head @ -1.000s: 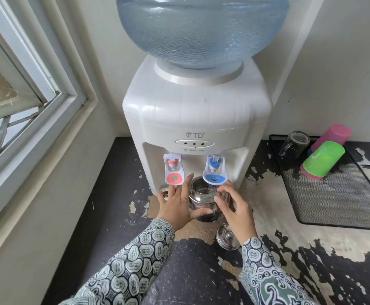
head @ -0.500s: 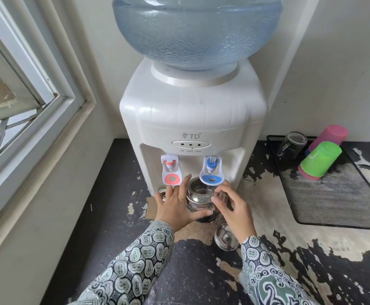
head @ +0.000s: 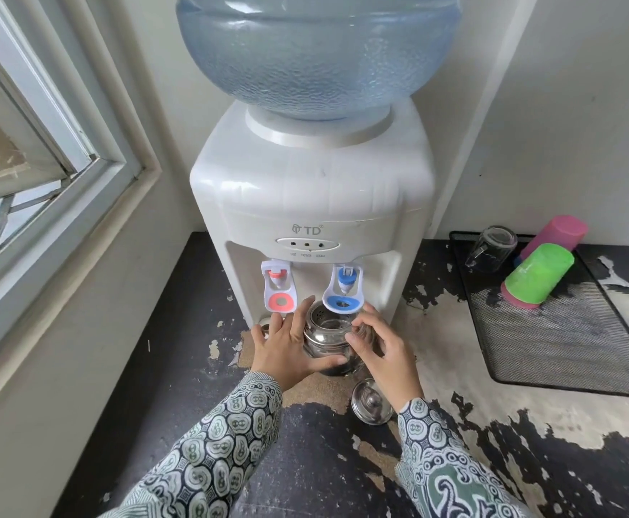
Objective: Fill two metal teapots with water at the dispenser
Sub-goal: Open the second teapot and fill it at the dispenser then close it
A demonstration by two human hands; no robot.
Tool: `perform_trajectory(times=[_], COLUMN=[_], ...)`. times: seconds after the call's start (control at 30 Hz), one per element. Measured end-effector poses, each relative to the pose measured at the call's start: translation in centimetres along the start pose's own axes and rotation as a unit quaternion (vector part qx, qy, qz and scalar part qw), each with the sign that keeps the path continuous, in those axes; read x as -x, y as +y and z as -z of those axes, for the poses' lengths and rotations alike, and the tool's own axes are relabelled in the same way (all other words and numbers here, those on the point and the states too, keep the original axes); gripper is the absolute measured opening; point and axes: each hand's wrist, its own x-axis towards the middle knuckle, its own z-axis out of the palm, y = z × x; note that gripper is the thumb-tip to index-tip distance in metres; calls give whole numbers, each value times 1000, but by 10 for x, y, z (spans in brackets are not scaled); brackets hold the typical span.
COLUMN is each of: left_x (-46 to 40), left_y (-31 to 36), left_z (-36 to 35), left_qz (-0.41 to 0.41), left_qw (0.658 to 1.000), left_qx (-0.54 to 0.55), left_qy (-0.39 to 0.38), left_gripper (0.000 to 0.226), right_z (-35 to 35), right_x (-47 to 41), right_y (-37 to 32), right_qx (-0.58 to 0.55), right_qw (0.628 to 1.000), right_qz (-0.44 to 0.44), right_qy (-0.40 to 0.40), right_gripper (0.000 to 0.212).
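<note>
A shiny metal teapot point(head: 326, 340) with its lid off stands under the blue tap point(head: 344, 293) of the white water dispenser point(head: 311, 192). A strainer basket shows inside the pot's mouth. My left hand point(head: 286, 347) wraps the pot's left side, thumb across its front. My right hand point(head: 382, 347) holds its right side, fingertips at the rim. The pot's metal lid point(head: 370, 401) lies on the counter just in front, by my right wrist. The red tap point(head: 278, 293) is to the left. Only one teapot is in view.
A black mesh tray point(head: 567, 330) at the right holds a glass mug point(head: 492, 248), a green cup point(head: 539, 274) and a pink cup point(head: 557, 233) lying down. A window frame point(head: 81, 203) runs along the left. The dark counter point(head: 305, 461) has peeling paint.
Both hands stay on the teapot under the blue tap. The blue tap lever has tilted back from the pot's rim. The view has shifted slightly downward.
</note>
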Motion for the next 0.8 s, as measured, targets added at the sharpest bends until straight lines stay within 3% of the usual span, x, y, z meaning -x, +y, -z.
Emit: perform_trajectory(times=[0.5,0.8], left_x=[-4,-5], left_y=[-2,1], left_z=[-1,1], left_qz=[0,0], left_qw=[999,998], left_qx=[-49,-63], left_qy=[-21,-15], left_gripper=[121,133], right_z=[11,36], right_x=[3,-12], right_y=[1,-31], right_qx=[2,-37], right_qw=[997,992], right_qz=[-22,-74], right_qy=[-73,-90], right_gripper=[13,19])
